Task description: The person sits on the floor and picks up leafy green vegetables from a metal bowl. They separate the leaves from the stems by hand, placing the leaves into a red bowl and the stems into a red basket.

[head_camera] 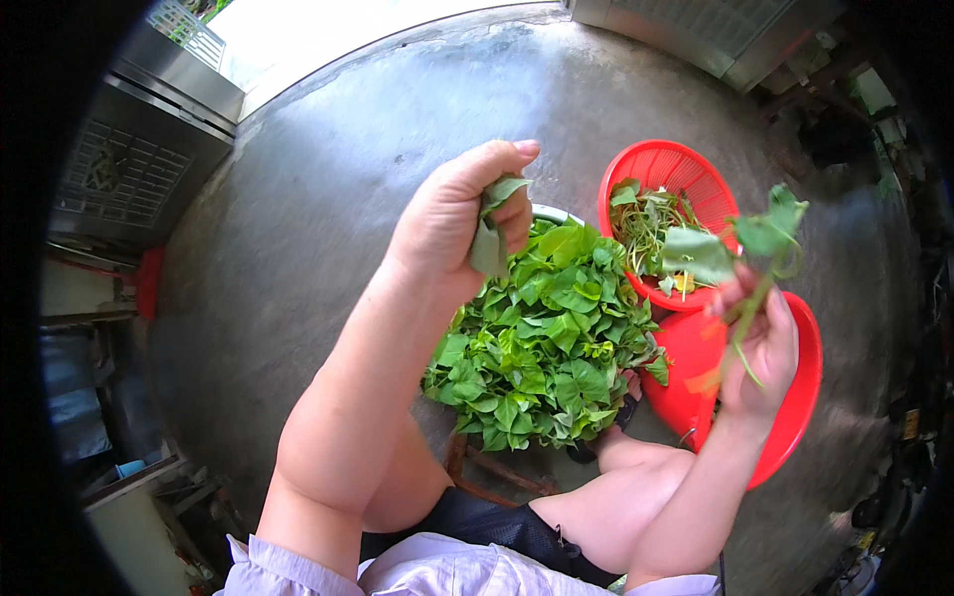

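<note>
My left hand (455, 216) is raised over the far side of a heap of green leaves, its fingers folded around a picked leaf (489, 246). The heap of broad, pointed leaves (544, 335) lies in front of me, over a container with a pale rim (557, 214) that is mostly hidden. In my right hand (760, 365) is a leafy green stem (751, 309), blurred, with leaves at its upper end. That hand is held above a red plastic basin (801, 387), whose contents I cannot make out.
A red slotted plastic basket (674, 160) beyond the basin holds stems and some leaves (648, 231). Below the heap is a brown wooden frame (477, 477) between my legs. Metal doors (134, 149) stand at the far left. Grey concrete floor (298, 223) surrounds everything.
</note>
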A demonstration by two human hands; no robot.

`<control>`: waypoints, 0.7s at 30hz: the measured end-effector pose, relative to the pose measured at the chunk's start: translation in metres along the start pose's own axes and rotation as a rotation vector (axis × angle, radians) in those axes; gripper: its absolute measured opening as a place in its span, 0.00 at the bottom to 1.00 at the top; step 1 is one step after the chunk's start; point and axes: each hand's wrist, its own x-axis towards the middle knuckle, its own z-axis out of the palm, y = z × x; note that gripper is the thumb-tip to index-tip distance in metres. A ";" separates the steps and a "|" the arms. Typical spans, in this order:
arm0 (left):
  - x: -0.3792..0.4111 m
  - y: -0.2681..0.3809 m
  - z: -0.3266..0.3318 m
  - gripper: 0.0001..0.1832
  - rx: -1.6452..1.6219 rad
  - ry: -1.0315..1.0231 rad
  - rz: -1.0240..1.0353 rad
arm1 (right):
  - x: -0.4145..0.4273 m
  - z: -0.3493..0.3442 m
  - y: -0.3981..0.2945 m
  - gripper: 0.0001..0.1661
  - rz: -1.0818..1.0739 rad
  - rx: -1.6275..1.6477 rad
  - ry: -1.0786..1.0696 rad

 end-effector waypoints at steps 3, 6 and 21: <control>0.021 -0.008 -0.016 0.09 0.508 0.087 0.084 | 0.016 -0.038 0.019 0.24 0.108 -0.780 0.284; 0.052 -0.039 -0.045 0.20 1.375 0.233 0.139 | 0.015 -0.027 0.016 0.22 0.120 -0.740 0.312; 0.107 -0.203 0.002 0.14 1.701 0.056 0.293 | -0.008 -0.005 -0.008 0.13 0.029 -0.632 0.366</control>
